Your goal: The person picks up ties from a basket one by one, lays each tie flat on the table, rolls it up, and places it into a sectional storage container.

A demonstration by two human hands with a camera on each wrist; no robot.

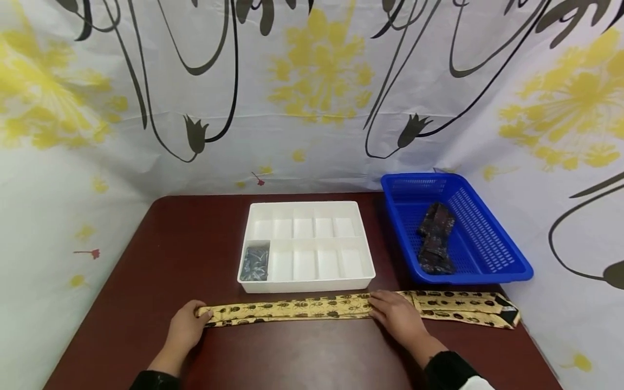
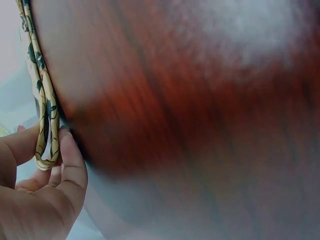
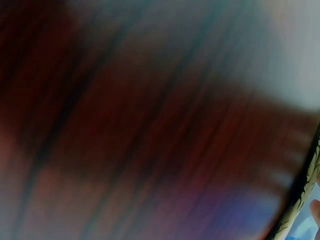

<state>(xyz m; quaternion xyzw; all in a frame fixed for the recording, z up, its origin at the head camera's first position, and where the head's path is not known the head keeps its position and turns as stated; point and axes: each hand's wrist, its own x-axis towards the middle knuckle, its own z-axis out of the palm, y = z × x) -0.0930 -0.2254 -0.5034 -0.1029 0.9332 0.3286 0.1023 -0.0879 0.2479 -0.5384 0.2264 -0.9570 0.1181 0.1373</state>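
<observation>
A flowered sheet [image 1: 302,138] hangs behind a dark red-brown table [image 1: 122,271]. A yellow patterned necktie [image 1: 302,310] lies lengthwise near a white divided tray [image 1: 304,285] and a blue basket [image 1: 473,278]. The left hand [image 1: 187,327] pinches its folded narrow end; the right hand [image 1: 398,319] rests across it farther along, though whether those fingers grip cannot be told.
</observation>
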